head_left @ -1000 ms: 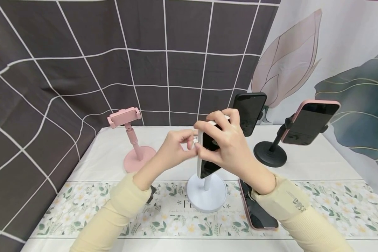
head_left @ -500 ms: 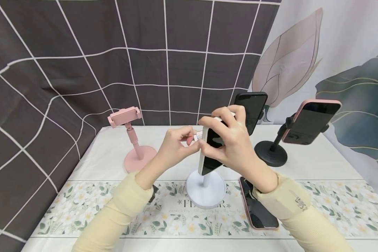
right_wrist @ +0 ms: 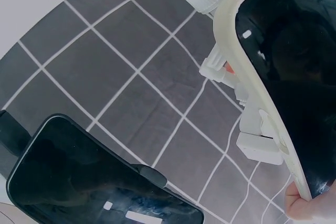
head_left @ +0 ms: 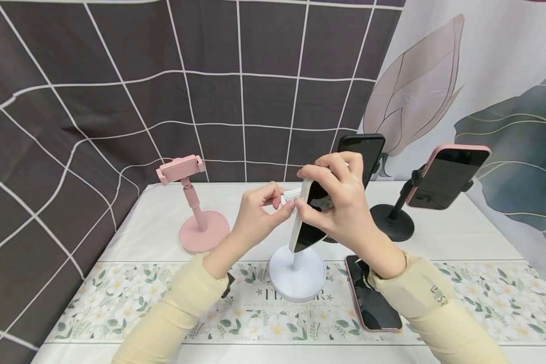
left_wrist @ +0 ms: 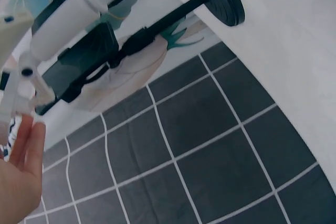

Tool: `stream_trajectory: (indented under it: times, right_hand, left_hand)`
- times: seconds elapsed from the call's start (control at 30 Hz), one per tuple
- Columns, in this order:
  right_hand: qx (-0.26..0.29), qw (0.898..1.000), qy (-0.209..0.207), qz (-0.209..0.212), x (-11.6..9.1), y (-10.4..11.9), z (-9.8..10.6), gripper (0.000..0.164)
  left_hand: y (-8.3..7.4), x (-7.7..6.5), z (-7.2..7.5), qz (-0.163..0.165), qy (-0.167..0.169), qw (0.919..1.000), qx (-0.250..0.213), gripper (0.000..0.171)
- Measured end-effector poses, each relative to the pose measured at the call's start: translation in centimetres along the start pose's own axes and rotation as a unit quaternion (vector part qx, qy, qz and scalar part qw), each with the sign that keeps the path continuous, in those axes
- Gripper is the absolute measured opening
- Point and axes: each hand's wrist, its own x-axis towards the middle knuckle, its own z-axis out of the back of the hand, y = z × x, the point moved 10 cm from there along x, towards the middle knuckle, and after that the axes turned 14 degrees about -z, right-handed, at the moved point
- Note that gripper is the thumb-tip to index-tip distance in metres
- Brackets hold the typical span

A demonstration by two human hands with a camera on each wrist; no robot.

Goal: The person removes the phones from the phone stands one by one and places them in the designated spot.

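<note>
A white phone stand stands in the middle of the table on its round base. The left hand pinches the stand's white clamp between thumb and fingers; in the left wrist view this hand is at the clamp's end. From the right, the right hand grips a phone in a white case, fingers over the upper edge and thumb by the side nearest the clamp. In the right wrist view the phone is tilted, the clamp right behind its edge.
An unloaded pink phone stand is at the left. Behind the right hand a black phone sits on a stand, and a pink-cased phone on a black stand. Another phone lies flat beneath the right forearm, a small dark object by the left.
The right hand and the white-cased phone have shifted slightly right. More of the white clamp now shows between the two hands, with the left hand still pinching it.
</note>
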Motion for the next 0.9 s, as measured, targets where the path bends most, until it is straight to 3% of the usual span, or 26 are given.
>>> stream_trajectory:
  times: [0.1, 0.23, 0.47, 0.63, 0.73, 0.9]
  right_hand:
    - [-0.001, 1.0, 0.002, -0.002, 0.0, -0.1, 0.1, 0.027]
    - [-0.002, 1.0, -0.002, -0.005, -0.1, -0.2, 0.3, 0.026]
    - [-0.004, 0.999, -0.033, -0.025, -0.3, -0.9, 1.7, 0.026]
    - [-0.007, 0.997, -0.062, -0.046, -0.7, -1.6, 3.1, 0.027]
    - [-0.015, 0.996, -0.065, -0.057, -1.0, -2.1, 3.8, 0.033]
    - [-0.037, 0.996, -0.061, -0.062, -1.8, -2.6, 4.5, 0.041]
  left_hand:
    - [0.4, -0.5, -0.6, 0.037, -0.011, 0.9989, -0.026, 0.029]
    - [1.6, -1.3, -2.3, 0.084, -0.01, 0.9927, -0.086, 0.04]
    - [3.3, -2.1, -4.9, 0.136, -0.054, 0.9748, -0.169, 0.044]
    - [4.3, -2.7, -6.5, 0.182, -0.069, 0.9611, -0.196, 0.096]
    - [4.5, -2.7, -7.3, 0.202, -0.066, 0.956, -0.202, 0.097]
    - [4.9, -2.7, -7.4, 0.22, -0.051, 0.9619, -0.154, 0.096]
